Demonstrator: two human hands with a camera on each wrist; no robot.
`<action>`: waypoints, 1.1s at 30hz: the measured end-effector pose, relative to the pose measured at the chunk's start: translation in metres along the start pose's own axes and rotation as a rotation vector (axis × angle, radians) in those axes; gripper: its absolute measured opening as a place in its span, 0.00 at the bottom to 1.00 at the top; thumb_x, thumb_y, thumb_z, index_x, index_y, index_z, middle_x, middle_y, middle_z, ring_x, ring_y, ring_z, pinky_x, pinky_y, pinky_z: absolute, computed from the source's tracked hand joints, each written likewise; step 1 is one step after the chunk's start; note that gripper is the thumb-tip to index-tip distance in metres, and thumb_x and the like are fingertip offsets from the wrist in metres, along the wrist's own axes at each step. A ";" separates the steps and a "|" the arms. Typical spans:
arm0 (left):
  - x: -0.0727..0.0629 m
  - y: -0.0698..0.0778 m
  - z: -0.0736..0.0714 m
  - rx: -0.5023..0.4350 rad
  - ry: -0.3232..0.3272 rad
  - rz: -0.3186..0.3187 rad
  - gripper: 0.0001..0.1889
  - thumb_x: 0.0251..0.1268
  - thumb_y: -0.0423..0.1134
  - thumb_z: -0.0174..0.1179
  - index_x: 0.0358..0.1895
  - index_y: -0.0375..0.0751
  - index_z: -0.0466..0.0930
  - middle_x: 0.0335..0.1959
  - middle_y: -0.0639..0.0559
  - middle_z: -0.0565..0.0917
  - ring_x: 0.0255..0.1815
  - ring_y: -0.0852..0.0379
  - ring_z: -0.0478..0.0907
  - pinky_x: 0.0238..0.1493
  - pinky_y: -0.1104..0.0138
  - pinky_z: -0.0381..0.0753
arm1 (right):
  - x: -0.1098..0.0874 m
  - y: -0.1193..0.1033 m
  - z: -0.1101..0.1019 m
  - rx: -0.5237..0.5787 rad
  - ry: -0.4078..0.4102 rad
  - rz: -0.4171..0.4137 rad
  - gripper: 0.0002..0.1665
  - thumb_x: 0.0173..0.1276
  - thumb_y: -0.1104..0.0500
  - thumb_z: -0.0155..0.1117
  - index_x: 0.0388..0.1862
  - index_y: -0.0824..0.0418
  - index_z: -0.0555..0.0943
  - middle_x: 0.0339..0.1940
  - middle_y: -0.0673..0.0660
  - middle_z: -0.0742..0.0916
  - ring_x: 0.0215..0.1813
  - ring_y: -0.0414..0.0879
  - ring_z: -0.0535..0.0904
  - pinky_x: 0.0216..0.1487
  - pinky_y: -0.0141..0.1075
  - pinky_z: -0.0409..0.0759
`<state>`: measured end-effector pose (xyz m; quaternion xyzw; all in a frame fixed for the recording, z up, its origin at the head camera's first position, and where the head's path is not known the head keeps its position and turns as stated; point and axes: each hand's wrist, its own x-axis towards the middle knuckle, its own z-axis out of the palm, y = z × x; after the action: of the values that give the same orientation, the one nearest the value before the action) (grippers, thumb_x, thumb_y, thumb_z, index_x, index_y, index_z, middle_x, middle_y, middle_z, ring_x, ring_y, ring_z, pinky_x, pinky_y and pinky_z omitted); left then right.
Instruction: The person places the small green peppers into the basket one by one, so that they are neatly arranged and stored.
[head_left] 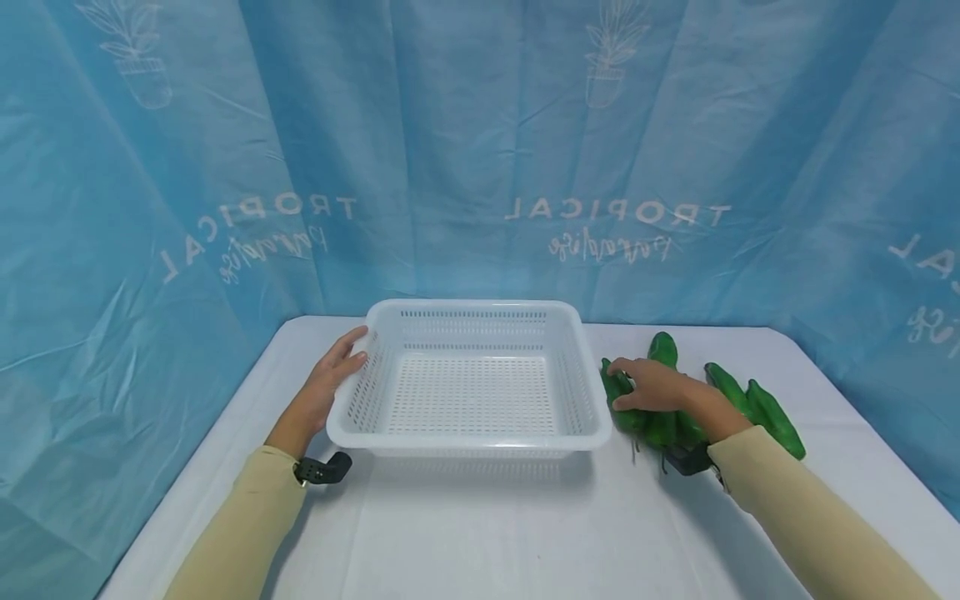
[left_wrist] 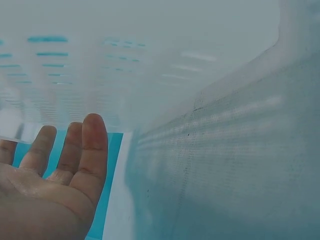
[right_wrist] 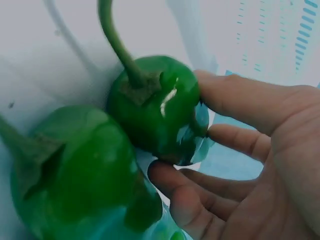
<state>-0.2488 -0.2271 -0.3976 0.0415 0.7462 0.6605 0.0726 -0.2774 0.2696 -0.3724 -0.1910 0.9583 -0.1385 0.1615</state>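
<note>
The left arm stretches forward, left hand (head_left: pixel 327 387) laying relaxed fingers against the white basket (head_left: pixel 468 443). The right arm angles inward, right hand (head_left: pixel 657 385) pinching the leftmost green pepper (head_left: pixel 628 420), just right of the basket.

2 hands (head_left: pixel 323 387) (head_left: pixel 658 385) apart: left fingers (left_wrist: pixel 94 150) extended, right fingers (right_wrist: pixel 186 204) bent.

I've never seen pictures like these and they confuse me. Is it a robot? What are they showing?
No robot, just a person in tan sleeves. The wide picture comes from a camera on their head, looking forward and down; the others come from wrist cameras, one per arm. On the white-covered table are a white plastic basket and some long green peppers. The left hand touches the basket's side. The right hand holds one pepper between thumb and fingers.
</note>
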 end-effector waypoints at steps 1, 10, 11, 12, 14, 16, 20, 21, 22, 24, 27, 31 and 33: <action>0.000 0.000 0.000 -0.003 0.001 -0.001 0.32 0.79 0.52 0.44 0.80 0.61 0.44 0.81 0.49 0.55 0.65 0.53 0.70 0.52 0.72 0.81 | 0.001 0.000 0.001 0.013 -0.007 -0.002 0.32 0.66 0.51 0.69 0.64 0.64 0.72 0.62 0.70 0.80 0.60 0.63 0.78 0.57 0.60 0.79; 0.000 -0.001 0.000 -0.024 0.012 -0.008 0.31 0.80 0.52 0.43 0.80 0.62 0.44 0.80 0.49 0.55 0.65 0.52 0.71 0.52 0.71 0.82 | 0.009 0.002 0.005 0.056 -0.025 -0.016 0.28 0.66 0.51 0.68 0.62 0.60 0.75 0.65 0.68 0.80 0.64 0.64 0.76 0.59 0.62 0.77; 0.000 -0.001 -0.001 -0.028 0.012 -0.008 0.31 0.80 0.52 0.43 0.80 0.62 0.44 0.81 0.49 0.55 0.65 0.52 0.70 0.52 0.71 0.82 | 0.010 0.002 0.006 0.057 -0.019 -0.015 0.28 0.66 0.51 0.68 0.62 0.59 0.75 0.65 0.67 0.80 0.64 0.64 0.76 0.59 0.62 0.77; 0.000 -0.001 -0.001 -0.031 0.013 -0.007 0.31 0.79 0.52 0.44 0.80 0.62 0.45 0.80 0.49 0.55 0.66 0.51 0.70 0.52 0.70 0.82 | 0.012 0.003 0.007 0.055 -0.011 -0.019 0.28 0.66 0.51 0.67 0.62 0.59 0.76 0.65 0.66 0.80 0.64 0.64 0.77 0.59 0.62 0.77; 0.001 -0.002 0.000 -0.030 0.014 -0.005 0.32 0.79 0.53 0.44 0.80 0.62 0.45 0.80 0.48 0.55 0.66 0.49 0.70 0.52 0.70 0.82 | 0.013 0.003 0.009 0.050 0.010 -0.031 0.27 0.66 0.51 0.67 0.62 0.58 0.76 0.65 0.65 0.81 0.65 0.64 0.76 0.60 0.63 0.76; 0.001 -0.002 0.000 -0.029 0.014 -0.004 0.32 0.79 0.53 0.45 0.80 0.62 0.45 0.81 0.49 0.55 0.67 0.48 0.69 0.52 0.69 0.82 | 0.013 0.002 0.010 0.045 0.031 -0.045 0.28 0.66 0.51 0.67 0.63 0.58 0.77 0.65 0.65 0.81 0.66 0.65 0.76 0.61 0.64 0.75; 0.002 -0.003 0.001 -0.040 0.005 -0.007 0.33 0.78 0.54 0.46 0.80 0.61 0.44 0.80 0.48 0.55 0.68 0.46 0.69 0.52 0.68 0.82 | 0.004 -0.002 0.006 0.022 0.091 -0.065 0.27 0.66 0.54 0.68 0.62 0.60 0.77 0.63 0.67 0.81 0.63 0.66 0.76 0.59 0.62 0.77; 0.002 -0.004 0.001 -0.046 0.001 -0.006 0.34 0.78 0.54 0.46 0.80 0.61 0.44 0.80 0.48 0.55 0.68 0.47 0.69 0.52 0.69 0.82 | 0.001 -0.003 0.003 0.021 0.110 -0.069 0.27 0.66 0.54 0.68 0.62 0.61 0.77 0.63 0.68 0.81 0.63 0.66 0.77 0.57 0.61 0.78; 0.002 -0.004 0.001 -0.049 -0.002 -0.005 0.34 0.78 0.53 0.46 0.80 0.61 0.44 0.80 0.48 0.56 0.68 0.47 0.69 0.52 0.69 0.82 | -0.004 -0.004 -0.001 0.024 0.132 -0.071 0.27 0.66 0.55 0.67 0.62 0.61 0.77 0.63 0.68 0.80 0.62 0.66 0.77 0.56 0.61 0.79; 0.002 -0.004 0.001 -0.052 -0.005 -0.001 0.34 0.78 0.53 0.46 0.80 0.60 0.44 0.80 0.47 0.56 0.67 0.49 0.69 0.52 0.69 0.82 | -0.014 -0.006 -0.011 0.037 0.176 -0.074 0.26 0.67 0.56 0.66 0.63 0.62 0.76 0.63 0.70 0.79 0.62 0.67 0.75 0.54 0.60 0.79; 0.003 -0.003 0.001 -0.052 -0.005 0.006 0.33 0.78 0.53 0.46 0.80 0.60 0.44 0.80 0.48 0.55 0.66 0.51 0.70 0.52 0.70 0.82 | -0.027 -0.007 -0.027 0.060 0.234 -0.075 0.27 0.69 0.57 0.64 0.66 0.62 0.74 0.66 0.70 0.77 0.63 0.67 0.74 0.52 0.58 0.79; 0.003 -0.003 0.000 -0.057 0.000 0.007 0.33 0.79 0.52 0.46 0.80 0.60 0.45 0.80 0.48 0.55 0.64 0.55 0.71 0.52 0.70 0.82 | -0.037 -0.007 -0.046 0.063 0.264 -0.059 0.28 0.71 0.57 0.63 0.68 0.61 0.72 0.68 0.70 0.75 0.51 0.61 0.80 0.43 0.50 0.79; 0.003 -0.003 0.000 -0.059 0.002 0.004 0.33 0.78 0.52 0.46 0.80 0.61 0.45 0.80 0.48 0.56 0.63 0.55 0.72 0.52 0.70 0.82 | -0.040 -0.009 -0.053 0.057 0.262 -0.049 0.29 0.71 0.57 0.62 0.68 0.61 0.71 0.68 0.71 0.74 0.49 0.60 0.80 0.42 0.50 0.79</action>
<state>-0.2513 -0.2274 -0.4006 0.0401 0.7263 0.6825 0.0716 -0.2589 0.2888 -0.3109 -0.1897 0.9619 -0.1935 0.0369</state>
